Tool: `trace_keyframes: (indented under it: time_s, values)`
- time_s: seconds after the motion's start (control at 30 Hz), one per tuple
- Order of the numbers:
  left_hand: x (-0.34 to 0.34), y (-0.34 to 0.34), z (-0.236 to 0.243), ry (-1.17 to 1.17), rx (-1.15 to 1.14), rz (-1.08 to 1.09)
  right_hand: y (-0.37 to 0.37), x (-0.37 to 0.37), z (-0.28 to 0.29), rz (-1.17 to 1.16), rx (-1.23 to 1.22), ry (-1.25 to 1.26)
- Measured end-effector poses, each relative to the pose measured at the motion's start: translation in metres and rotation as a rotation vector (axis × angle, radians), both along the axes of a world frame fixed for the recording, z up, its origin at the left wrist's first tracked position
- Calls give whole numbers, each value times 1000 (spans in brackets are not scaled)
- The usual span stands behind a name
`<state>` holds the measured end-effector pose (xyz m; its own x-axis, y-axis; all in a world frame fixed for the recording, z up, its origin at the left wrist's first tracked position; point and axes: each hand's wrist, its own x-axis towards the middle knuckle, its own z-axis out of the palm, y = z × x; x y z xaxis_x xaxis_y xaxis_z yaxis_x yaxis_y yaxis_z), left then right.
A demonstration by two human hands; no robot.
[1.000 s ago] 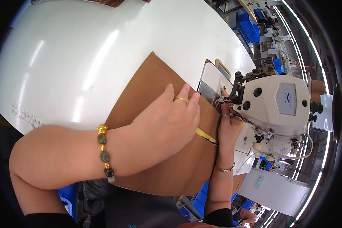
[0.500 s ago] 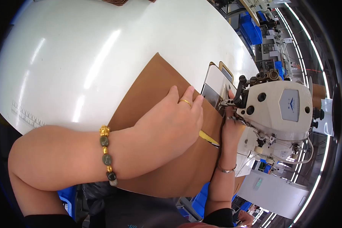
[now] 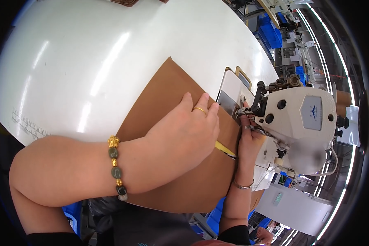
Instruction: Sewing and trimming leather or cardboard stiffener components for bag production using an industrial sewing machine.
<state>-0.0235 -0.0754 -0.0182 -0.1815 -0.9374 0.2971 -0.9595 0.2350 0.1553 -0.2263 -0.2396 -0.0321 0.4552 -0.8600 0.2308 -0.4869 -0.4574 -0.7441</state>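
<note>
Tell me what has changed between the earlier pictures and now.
Since the first picture, the sewing machine and brown sheet have shifted slightly right and down in view, perhaps mostly from camera movement. A blurred patch now covers the machine's lower part. No grip was visibly taken or released. The left hand stays on the sheet, the right hand by its edge near the machine.

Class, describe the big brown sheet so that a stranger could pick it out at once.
Start from the big white table and look just left of the pale sewing machine. There the brown sheet lies under the left hand, one corner pointing away from the person. A short yellow strip showing beside that hand sets it apart from the brown bundle at the picture's top edge.
</note>
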Motion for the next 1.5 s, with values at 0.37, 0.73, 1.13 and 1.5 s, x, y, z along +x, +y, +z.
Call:
trace_keyframes:
  time_s: [0.37,0.73,1.13,1.5]
  values:
    - [2,1,-1,13,-27,-8,3,2,4,-42,31,-52]
    - [1,1,-3,-8,-41,-3,-3,-2,0,19,-74,41]
    - [3,-1,-3,-18,4,-17,-12,-2,-5,100,-264,152]
    - [3,1,-2,-22,-14,-18,-5,-1,-2,44,-137,103]
